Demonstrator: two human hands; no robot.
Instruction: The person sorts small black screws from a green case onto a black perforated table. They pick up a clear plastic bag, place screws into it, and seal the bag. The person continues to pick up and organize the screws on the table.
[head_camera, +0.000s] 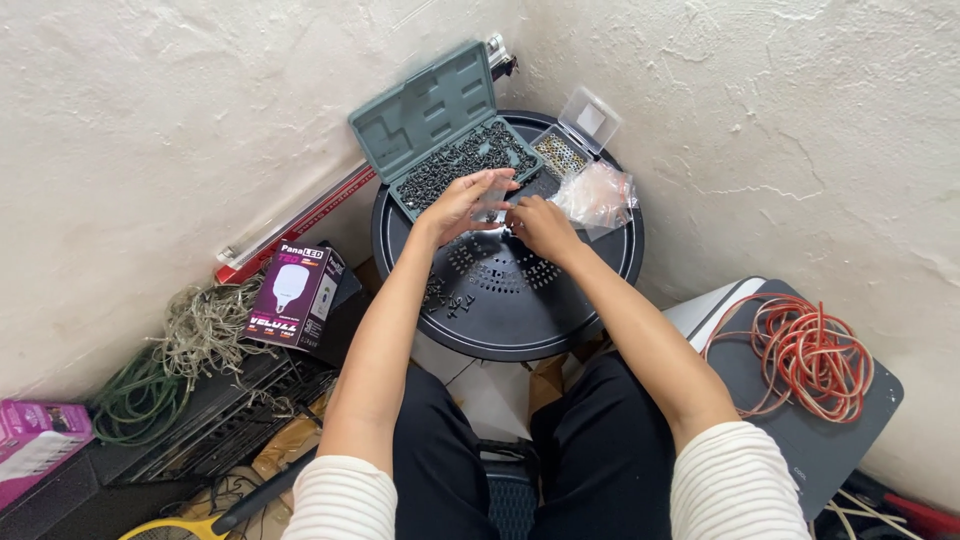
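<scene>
— Knees in black trousers (600, 450) closest to us, tucked right under the round black table (560, 310), so everything sits within easy reach.

— And the hands?

— Both out over the middle. The left hand (462, 205) has its fingers spread and curled round a small clear bag (492, 200), holding it up, I'd guess to keep its mouth open. The right hand (540, 225) has its fingertips pinched together just beside the bag; on what, I can't tell.

— Where do the screws come from?

— The grey case (455, 135) behind, lid propped against the wall, tray full of dark screws (465, 160). More clear bags (598, 195) lie to the right, a few loose screws (450, 300) near the table's edge.
</scene>
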